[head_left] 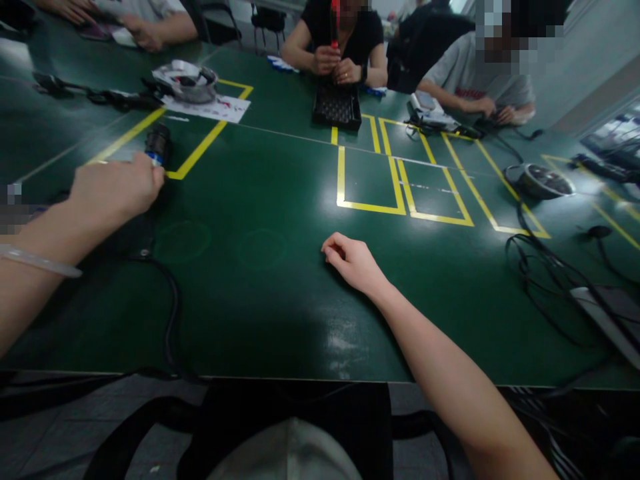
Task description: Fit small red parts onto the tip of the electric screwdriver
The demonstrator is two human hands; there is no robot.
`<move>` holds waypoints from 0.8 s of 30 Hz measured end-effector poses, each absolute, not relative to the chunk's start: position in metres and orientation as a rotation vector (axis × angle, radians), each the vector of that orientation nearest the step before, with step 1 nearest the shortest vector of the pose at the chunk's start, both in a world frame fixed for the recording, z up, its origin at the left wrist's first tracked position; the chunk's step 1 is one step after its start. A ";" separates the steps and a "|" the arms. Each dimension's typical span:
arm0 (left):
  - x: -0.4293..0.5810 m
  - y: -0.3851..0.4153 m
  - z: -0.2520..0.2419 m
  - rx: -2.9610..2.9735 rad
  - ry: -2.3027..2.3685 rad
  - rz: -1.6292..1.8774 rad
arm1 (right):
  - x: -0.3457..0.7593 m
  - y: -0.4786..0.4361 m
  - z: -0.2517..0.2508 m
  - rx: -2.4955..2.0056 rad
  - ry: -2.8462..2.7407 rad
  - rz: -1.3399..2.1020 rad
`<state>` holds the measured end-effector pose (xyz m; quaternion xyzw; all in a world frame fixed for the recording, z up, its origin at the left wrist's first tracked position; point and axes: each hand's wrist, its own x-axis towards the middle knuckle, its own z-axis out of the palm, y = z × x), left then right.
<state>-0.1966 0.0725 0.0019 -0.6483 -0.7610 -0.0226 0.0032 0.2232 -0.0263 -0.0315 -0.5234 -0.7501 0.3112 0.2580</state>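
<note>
On the left, my left hand (113, 187) is closed around a black ridged cylindrical tool with a blue band (158, 143). The tool's front end sticks out past the fingers and points away from me; its grip is hidden by the hand. My right hand (353, 259) rests near the middle of the green table (280, 307), its fingers curled in loosely towards the thumb. Nothing shows in it. Below the left hand lies a dark object (135, 237) that I cannot make out, with a black cable (173, 313) trailing from beside it to the table's front edge.
Yellow tape (373, 207) marks rectangles on the table. A round metal container (189, 81) stands on a printed sheet (220, 110) at the back left. Across from me, a person holds a red tool (335, 23) above a black tray (337, 110). Tangled cables (530, 267) lie at right.
</note>
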 end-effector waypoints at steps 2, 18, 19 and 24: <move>-0.182 0.062 0.004 -2.011 -2.314 -0.025 | 0.223 -0.026 -0.032 -1.418 -2.040 0.835; 0.003 -0.040 0.015 -2.325 -1.738 0.139 | 0.222 -0.029 -0.033 -1.363 -1.998 0.891; 0.010 -0.042 0.013 -2.357 -1.707 0.108 | 0.222 -0.030 -0.032 -1.354 -1.994 0.917; 0.034 -0.051 0.011 -2.499 -1.598 0.008 | 0.222 -0.031 -0.029 -1.345 -1.983 0.962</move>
